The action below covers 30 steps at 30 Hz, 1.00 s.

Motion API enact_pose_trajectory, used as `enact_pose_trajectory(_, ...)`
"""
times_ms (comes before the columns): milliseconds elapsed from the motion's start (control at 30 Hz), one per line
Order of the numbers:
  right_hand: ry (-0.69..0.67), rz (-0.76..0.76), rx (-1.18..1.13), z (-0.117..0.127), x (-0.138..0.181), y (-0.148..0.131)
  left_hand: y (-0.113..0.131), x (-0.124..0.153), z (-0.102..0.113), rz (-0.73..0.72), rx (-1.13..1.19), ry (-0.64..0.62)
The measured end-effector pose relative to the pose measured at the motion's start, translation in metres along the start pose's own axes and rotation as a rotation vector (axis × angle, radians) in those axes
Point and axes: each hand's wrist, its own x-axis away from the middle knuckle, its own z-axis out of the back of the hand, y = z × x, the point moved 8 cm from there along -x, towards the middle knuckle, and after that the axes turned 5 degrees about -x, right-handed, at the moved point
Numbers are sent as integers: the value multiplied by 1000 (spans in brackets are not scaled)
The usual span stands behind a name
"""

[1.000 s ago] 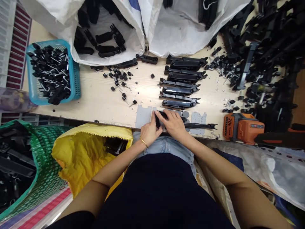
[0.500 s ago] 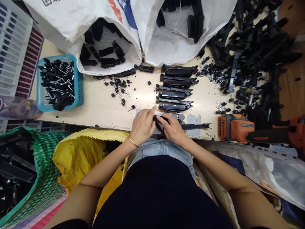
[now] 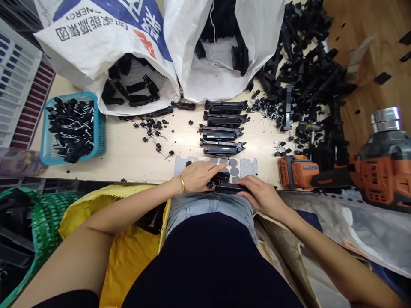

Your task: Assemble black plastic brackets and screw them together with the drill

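Observation:
At the table's near edge, my right hand (image 3: 261, 194) has its thumb and fingers closed on the right end of a long black plastic arm (image 3: 230, 188). My left hand (image 3: 199, 176) is at the arm's other end, index finger stretched out above the black jointed pieces (image 3: 221, 177) there; its thumb and lower fingers are partly hidden. Just beyond the hands lies a grey sheet with round pads (image 3: 233, 171). Farther up, several assembled black arms (image 3: 224, 149) lie stacked in a neat column.
A blue basket (image 3: 101, 141) of black-headed screws stands left. Two white sacks (image 3: 189, 81) holding black parts are at the back. Loose screws (image 3: 154, 126) lie between. Black parts (image 3: 308, 72) are heaped right, behind an orange power tool (image 3: 372, 175). A yellow sack (image 3: 122, 265) hangs below the edge.
The view has shifted. My hands have moved apart, the right one sliding to the right end of the long black arm, which now lies sideways between them. The left index finger now points right.

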Motion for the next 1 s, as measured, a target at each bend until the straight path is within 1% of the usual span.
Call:
enact_pose_trajectory(67,-40,43,-6,7,-2,-11,3,3,9,70,-13,-41)
enact_pose_trajectory(100,-53,59,28,10,-3,-15,5,5,13,88,-19,-64)
enact_pose_trajectory(200,-76,92,249,17,-5,-21,8,11,23,99,-16,-83)
enact_pose_trajectory(267,-71,102,374,22,-4,-25,9,18,29,77,27,-32)
enact_pose_trajectory(333,-55,123,372,27,0,-32,13,27,34,21,154,59)
enact_pose_trajectory(467,-8,174,126,35,10,-49,27,47,46,-141,603,320)
enact_pose_trajectory(533,14,168,-44,37,14,-56,35,55,50,-158,792,431)
enact_pose_trajectory(600,18,133,-242,37,17,-61,44,60,52,-134,935,508)
enact_pose_trajectory(700,-9,36,-522,30,21,-65,57,66,49,-71,1130,567)
enact_pose_trajectory(767,-23,-34,-667,21,23,-66,59,69,47,-25,1215,605)
enact_pose_trajectory(900,-5,-234,-946,-7,27,-52,51,72,48,42,1185,649)
enact_pose_trajectory(967,1,-294,-1022,-18,27,-45,47,70,49,72,1144,613)
enact_pose_trajectory(1000,-8,-280,-1014,-20,26,-44,45,68,49,98,1131,574)
